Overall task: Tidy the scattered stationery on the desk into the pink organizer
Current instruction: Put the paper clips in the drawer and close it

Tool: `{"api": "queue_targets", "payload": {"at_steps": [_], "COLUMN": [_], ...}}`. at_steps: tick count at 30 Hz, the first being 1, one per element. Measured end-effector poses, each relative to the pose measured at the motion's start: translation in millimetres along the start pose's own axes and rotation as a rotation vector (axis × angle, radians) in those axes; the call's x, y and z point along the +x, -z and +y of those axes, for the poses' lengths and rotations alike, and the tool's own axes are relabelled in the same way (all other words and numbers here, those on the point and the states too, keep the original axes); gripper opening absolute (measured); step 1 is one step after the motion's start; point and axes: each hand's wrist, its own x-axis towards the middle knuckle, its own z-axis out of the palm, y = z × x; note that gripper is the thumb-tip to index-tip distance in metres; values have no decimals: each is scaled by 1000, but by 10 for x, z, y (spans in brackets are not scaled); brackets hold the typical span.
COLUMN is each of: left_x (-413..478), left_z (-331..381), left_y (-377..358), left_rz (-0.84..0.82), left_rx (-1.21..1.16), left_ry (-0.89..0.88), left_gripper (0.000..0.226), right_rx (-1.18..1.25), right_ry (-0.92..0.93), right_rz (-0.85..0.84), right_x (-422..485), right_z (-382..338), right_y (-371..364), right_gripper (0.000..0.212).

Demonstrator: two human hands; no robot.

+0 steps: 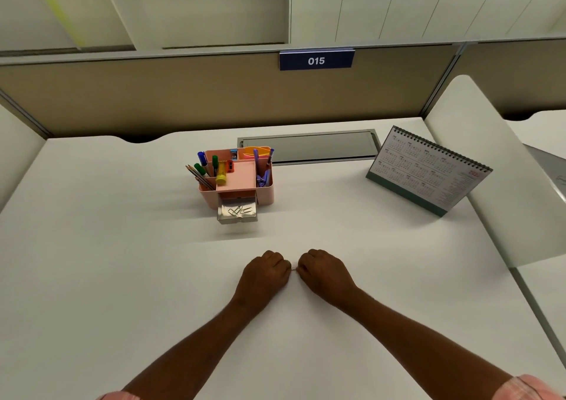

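The pink organizer [266, 196] stands at the desk's middle back. It holds pens, pencils, a yellow highlighter [221, 176] and purple clips. Its clear drawer [237, 212] is pulled out, with a few paper clips inside. Nearer to me, my left hand [266, 274] and my right hand [325, 272] rest side by side on the desk, fingers curled. A tiny silvery paper clip [294, 269] shows between their fingertips, pinched from both sides and mostly hidden.
A spiral desk calendar [428, 170] stands at the back right. A grey cable hatch [309, 147] lies behind the organizer. A brown partition with a blue "015" sign [316, 60] closes the back. White side panels [496, 167] flank the white desk [122, 261].
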Motion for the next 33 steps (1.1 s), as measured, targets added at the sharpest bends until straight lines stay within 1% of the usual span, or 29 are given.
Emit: {"api": "queue_targets", "payload": {"at_steps": [3, 5, 9, 12, 13, 15, 20, 24, 27, 30, 33], "left_x": [-38, -59, 37, 255, 344, 510, 774, 882, 881, 828, 719], "left_z": [66, 70, -6, -194, -277, -449, -722, -809, -839, -848, -809], "left_y": [112, 203, 510, 738, 796, 875, 943, 889, 852, 829, 816], "left_rz": [14, 39, 156, 263, 282, 267, 108, 28, -8, 24, 132], "left_rx": [-97, -143, -215, -136, -101, -42, 78, 63, 47, 31, 25], "left_ry": [135, 242, 482, 593, 633, 700, 799, 892, 895, 885, 804], "left_gripper": [11, 5, 3, 2, 6, 14, 16, 21, 22, 22, 20], "right_rx": [144, 196, 257, 271, 274, 279, 281, 290, 287, 271, 181], "right_ry": [-91, -100, -106, -115, -118, -122, -128, -132, -141, -151, -149], "right_rz": [-38, -57, -88, -123, -134, -149, -156, -158, -163, -168, -199], "right_x": [-35, -45, -18, 19, 27, 35, 41, 49, 46, 45, 46], "right_z": [7, -13, -24, -9, -7, -9, -29, -47, -46, -56, -99], "right_y": [38, 51, 70, 98, 107, 126, 149, 168, 181, 194, 206], "right_gripper": [16, 15, 14, 16, 16, 16, 16, 15, 15, 15, 10]}}
